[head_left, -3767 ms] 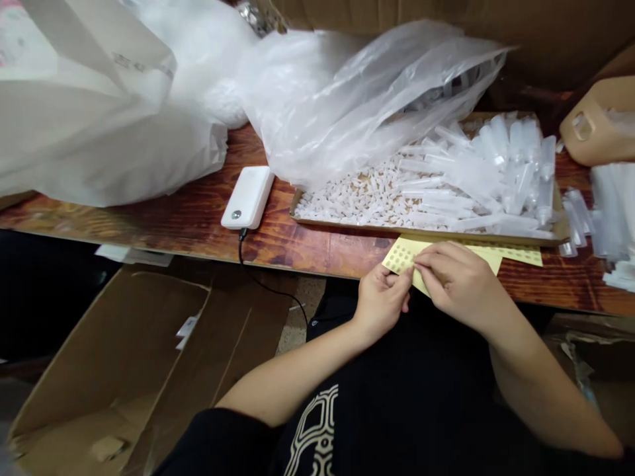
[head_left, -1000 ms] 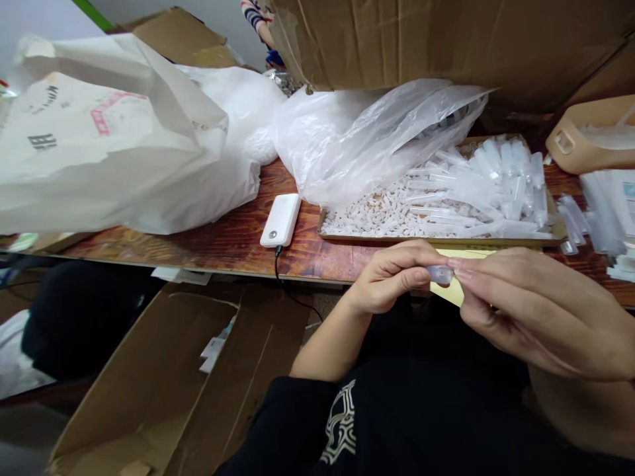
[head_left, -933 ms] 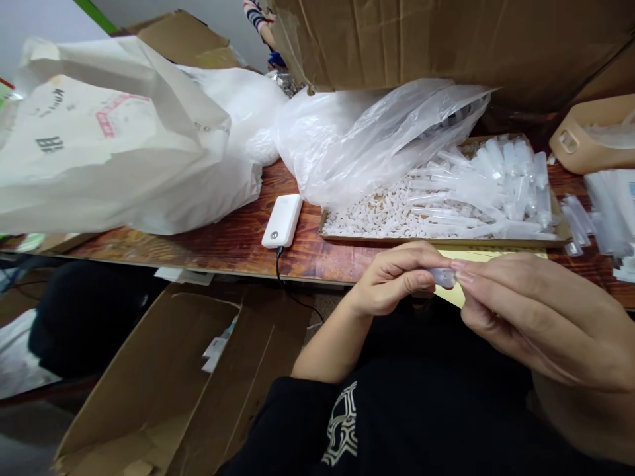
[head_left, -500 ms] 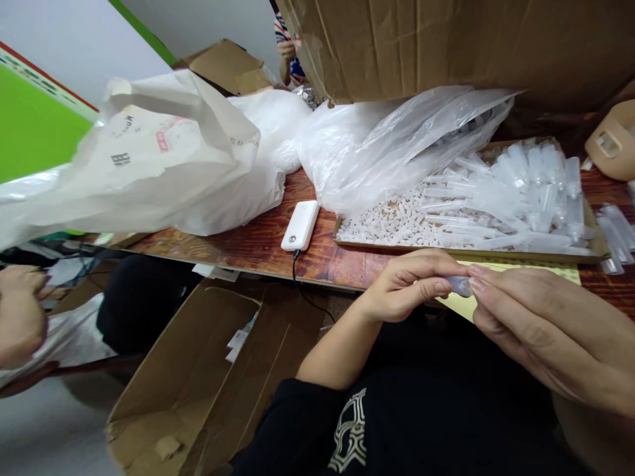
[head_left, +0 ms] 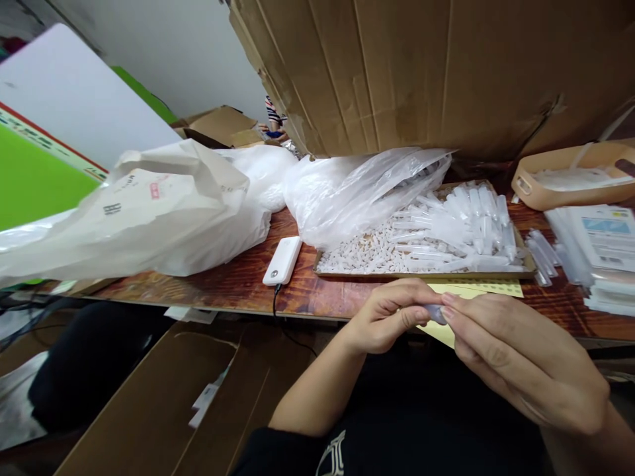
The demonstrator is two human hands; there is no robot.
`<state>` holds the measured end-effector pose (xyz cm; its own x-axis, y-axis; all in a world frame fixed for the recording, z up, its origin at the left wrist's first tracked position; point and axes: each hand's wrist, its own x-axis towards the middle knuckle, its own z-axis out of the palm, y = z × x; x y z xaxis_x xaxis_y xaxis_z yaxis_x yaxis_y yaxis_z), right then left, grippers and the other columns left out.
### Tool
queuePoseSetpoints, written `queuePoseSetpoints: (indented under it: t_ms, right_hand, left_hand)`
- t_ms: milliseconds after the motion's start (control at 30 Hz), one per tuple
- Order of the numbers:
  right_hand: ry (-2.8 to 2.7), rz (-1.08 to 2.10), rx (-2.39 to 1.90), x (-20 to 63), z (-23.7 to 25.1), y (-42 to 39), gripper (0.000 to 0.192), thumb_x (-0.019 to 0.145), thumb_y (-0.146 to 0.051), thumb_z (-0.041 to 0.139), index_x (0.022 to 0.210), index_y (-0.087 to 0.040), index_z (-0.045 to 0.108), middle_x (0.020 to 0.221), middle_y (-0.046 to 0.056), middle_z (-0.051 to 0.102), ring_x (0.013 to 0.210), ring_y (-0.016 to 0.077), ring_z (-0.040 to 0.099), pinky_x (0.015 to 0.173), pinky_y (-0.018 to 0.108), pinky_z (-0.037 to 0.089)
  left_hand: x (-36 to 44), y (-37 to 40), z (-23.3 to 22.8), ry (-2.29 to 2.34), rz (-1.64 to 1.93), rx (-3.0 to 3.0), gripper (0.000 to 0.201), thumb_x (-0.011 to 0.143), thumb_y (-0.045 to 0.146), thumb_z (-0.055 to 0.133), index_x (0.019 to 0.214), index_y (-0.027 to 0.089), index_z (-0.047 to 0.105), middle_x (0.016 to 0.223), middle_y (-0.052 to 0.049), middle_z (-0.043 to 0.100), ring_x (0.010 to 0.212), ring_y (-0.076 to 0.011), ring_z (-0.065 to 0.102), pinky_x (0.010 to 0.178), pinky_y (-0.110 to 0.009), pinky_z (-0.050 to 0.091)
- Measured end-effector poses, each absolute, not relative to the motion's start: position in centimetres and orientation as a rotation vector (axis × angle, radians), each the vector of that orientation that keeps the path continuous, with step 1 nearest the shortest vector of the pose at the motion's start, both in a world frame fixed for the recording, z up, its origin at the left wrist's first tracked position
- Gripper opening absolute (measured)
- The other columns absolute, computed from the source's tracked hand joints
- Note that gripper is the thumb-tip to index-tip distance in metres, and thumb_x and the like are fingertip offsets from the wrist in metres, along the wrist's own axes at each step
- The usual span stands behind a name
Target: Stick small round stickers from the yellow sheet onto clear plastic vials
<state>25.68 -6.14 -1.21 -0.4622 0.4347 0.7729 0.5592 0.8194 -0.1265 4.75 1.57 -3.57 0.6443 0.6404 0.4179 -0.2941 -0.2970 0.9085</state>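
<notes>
Between my two hands is a small translucent plastic tube (head_left: 435, 313), largely covered by fingers. My left hand (head_left: 389, 317) pinches one end with thumb and forefinger, and my right hand (head_left: 516, 350) grips the other end with its fingertips. Just beyond the hands lies a shallow cardboard tray (head_left: 421, 276). Its left part is full of small white pieces (head_left: 362, 254), while clear plastic tubes (head_left: 476, 215) are heaped on the right. Under the hands and the tray's front edge shows a yellow sheet (head_left: 496, 287).
A white power bank (head_left: 282, 260) with a black cable lies left of the tray. Plastic bags (head_left: 342, 192) cover the back left. Several tubes (head_left: 543, 256), stacked packets (head_left: 605, 238) and a beige basket (head_left: 570, 192) are at right. A big cardboard box (head_left: 397, 79) stands behind; an open carton (head_left: 149, 396) sits below.
The camera view has shifted, bringing the basket and packets at right into sight. Both hands keep their hold on the tube, with little change in grip.
</notes>
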Motion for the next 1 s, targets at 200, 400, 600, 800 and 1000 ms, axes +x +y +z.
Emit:
queuePoseSetpoints:
  t_ms: [200,400,600,800,1000]
  right_hand:
    - [-2.017,-0.196,-0.703,25.0,-2.4,-5.9,0.051,0.093,-0.003,0.058,0.144,-0.008,0.058,0.114,0.016,0.079,0.11,0.026,0.076,0.085,0.038,0.068]
    - [-1.776,-0.129,-0.75,23.8,-3.6,-6.4,0.052,0.087,0.002,0.069,0.135,-0.016,0.066,0.109,0.011,0.08,0.101,0.0229,0.078,0.08,0.035,0.069]
    - [-1.768,-0.107,-0.755,23.2,-4.2,-5.6,0.049,0.089,0.002,0.067,0.135,-0.013,0.066,0.113,0.015,0.077,0.102,0.0222,0.075,0.083,0.036,0.067]
    - [-1.797,-0.035,-0.684,23.2,-3.9,-5.5,0.058,0.087,0.005,0.068,0.141,-0.017,0.063,0.118,0.013,0.076,0.104,0.0233,0.075,0.081,0.039,0.066]
    - [-1.95,0.181,-0.884,26.5,-3.6,-7.1,0.053,0.089,0.0,0.067,0.137,-0.024,0.067,0.128,0.009,0.073,0.113,0.025,0.072,0.092,0.042,0.063]
  left_hand:
    - [5.3,1.6,-3.9,0.307,0.944,1.533,0.026,0.095,0.039,0.07,0.111,0.022,0.083,0.092,-0.01,0.075,0.079,-0.0175,0.067,0.072,-0.029,0.054]
    - [5.9,1.8,-5.4,0.327,0.836,1.415,0.036,0.089,0.051,0.074,0.101,0.019,0.085,0.086,-0.011,0.073,0.067,-0.0156,0.062,0.062,-0.028,0.052]
    - [5.9,1.8,-6.0,0.315,0.849,1.306,0.03,0.089,0.047,0.076,0.097,0.019,0.085,0.08,-0.006,0.065,0.06,-0.0108,0.057,0.057,-0.024,0.047]
    - [5.2,1.8,-5.0,0.342,0.791,1.303,0.034,0.086,0.049,0.079,0.093,0.017,0.084,0.079,-0.006,0.066,0.058,-0.0094,0.053,0.055,-0.023,0.046]
    - [5.3,0.5,-2.8,0.48,0.692,1.359,0.038,0.087,0.052,0.077,0.102,0.018,0.081,0.091,-0.009,0.074,0.071,-0.0145,0.064,0.066,-0.027,0.053]
